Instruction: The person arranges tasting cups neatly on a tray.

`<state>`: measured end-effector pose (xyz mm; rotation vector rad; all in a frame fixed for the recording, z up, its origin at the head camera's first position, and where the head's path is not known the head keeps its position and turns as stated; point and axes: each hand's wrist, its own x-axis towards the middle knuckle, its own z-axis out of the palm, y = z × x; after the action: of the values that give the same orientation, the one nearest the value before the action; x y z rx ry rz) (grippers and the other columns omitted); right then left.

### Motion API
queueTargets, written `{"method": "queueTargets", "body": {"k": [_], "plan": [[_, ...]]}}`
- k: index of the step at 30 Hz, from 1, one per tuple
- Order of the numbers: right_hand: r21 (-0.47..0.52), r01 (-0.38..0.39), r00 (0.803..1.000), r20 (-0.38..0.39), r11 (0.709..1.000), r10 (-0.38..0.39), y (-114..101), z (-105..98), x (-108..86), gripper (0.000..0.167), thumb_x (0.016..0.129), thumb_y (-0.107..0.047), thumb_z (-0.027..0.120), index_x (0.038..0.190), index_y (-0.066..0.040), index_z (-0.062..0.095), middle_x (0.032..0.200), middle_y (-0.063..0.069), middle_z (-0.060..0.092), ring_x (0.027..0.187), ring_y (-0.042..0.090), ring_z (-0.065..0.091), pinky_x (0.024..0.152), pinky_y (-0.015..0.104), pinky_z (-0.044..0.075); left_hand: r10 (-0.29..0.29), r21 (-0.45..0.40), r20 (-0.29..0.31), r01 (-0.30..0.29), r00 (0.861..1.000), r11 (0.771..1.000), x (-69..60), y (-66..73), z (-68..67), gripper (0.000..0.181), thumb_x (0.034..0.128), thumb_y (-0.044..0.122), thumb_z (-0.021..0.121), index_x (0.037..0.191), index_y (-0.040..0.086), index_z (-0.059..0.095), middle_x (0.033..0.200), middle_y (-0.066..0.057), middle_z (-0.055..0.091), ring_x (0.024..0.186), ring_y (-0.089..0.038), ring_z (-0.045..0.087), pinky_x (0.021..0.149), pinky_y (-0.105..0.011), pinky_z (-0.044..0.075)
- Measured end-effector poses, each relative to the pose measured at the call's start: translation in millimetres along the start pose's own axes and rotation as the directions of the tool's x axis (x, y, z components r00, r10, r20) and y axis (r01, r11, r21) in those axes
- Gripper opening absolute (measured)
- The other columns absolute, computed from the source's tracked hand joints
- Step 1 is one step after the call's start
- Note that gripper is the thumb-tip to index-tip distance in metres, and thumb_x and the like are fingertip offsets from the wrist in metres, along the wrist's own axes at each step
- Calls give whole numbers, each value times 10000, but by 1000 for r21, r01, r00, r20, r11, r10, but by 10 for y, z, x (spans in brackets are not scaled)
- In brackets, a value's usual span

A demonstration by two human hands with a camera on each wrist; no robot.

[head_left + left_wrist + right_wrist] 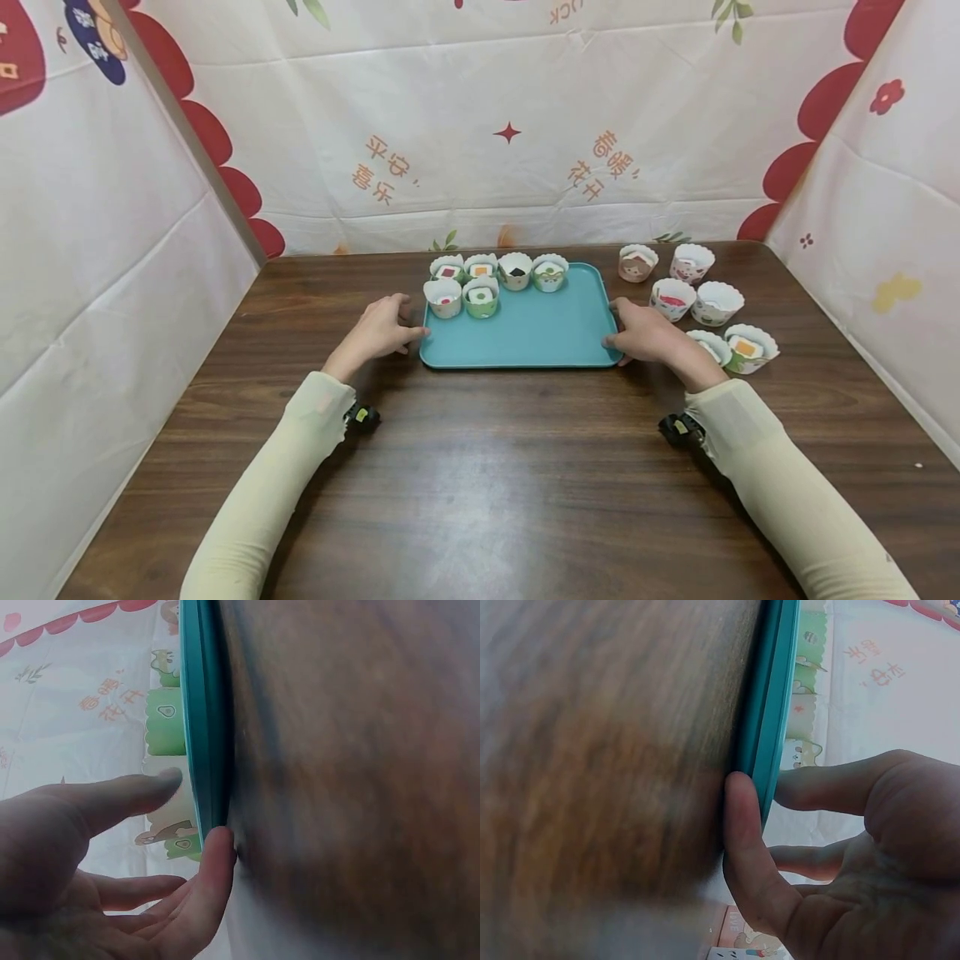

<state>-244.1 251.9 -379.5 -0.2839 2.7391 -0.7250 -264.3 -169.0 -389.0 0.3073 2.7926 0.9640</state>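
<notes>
A teal rectangular tray (pixel 536 333) lies on the table. On its back left part stand several scalloped paper cups, including a green one (pixel 481 305), most with small sushi-like pieces inside. At the tray's left edge is my left hand (pixel 384 325); one finger (pixel 219 859) touches the rim from outside, while the thumb (pixel 142 793) hovers slightly apart from it. My right hand (pixel 648 331) pinches the tray's right edge, its thumb (pixel 821 787) over the rim and a finger (pixel 742 814) against the underside. The right wrist view also shows the tray rim (pixel 769 712).
Right of the tray stand several more paper cups, among them a pink-patterned one (pixel 691 263) and one with an orange-topped piece (pixel 748 350); two are close beside my right hand. The brown wooden table (pixel 480 483) reaches a printed white cloth (pixel 450 125) behind and at both sides.
</notes>
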Motion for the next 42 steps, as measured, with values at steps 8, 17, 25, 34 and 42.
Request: {"method": "queueTargets", "body": {"k": [8,17,25,34,42], "plan": [[-9,24,1000,7,1000,-24,32,-20,-15,719,1005,-196,635,1531,148,285,1103,308,619,627,139,709,730,383,633,-26,-138,115,42,993,989,29,-2,43,715,996,155,680,1586,-22,316,1403,-280,555,809,-229,774,710,-315,668],[-23,29,1000,5,999,-29,14,-28,-28,718,1010,-224,646,1539,112,296,1114,284,617,628,130,705,768,400,621,-14,-242,178,57,984,969,41,-9,72,652,1018,68,623,1591,3,320,1420,-287,505,856,-281,767,725,-346,675],[1,40,999,-21,999,-40,-35,-119,-79,690,1003,-192,650,1512,124,307,982,239,626,635,176,705,632,335,592,14,-232,187,31,982,972,46,-20,84,627,1032,48,586,1593,-19,313,1393,-297,524,927,-308,748,744,-335,673],[-11,81,992,-92,997,-81,-72,-245,-135,622,1003,-178,646,1505,77,382,989,232,704,654,201,725,724,406,607,43,-237,195,5,980,972,34,-15,79,611,1045,41,554,1597,-32,301,1347,-307,561,946,-317,737,768,-345,672],[-28,90,985,-148,996,-93,-23,-416,-211,532,991,-187,659,1450,25,493,1068,274,679,639,207,710,600,346,610,40,-234,200,8,979,972,29,-5,72,607,1049,46,548,1598,-28,300,1337,-302,568,944,-308,734,770,-342,672]]}}
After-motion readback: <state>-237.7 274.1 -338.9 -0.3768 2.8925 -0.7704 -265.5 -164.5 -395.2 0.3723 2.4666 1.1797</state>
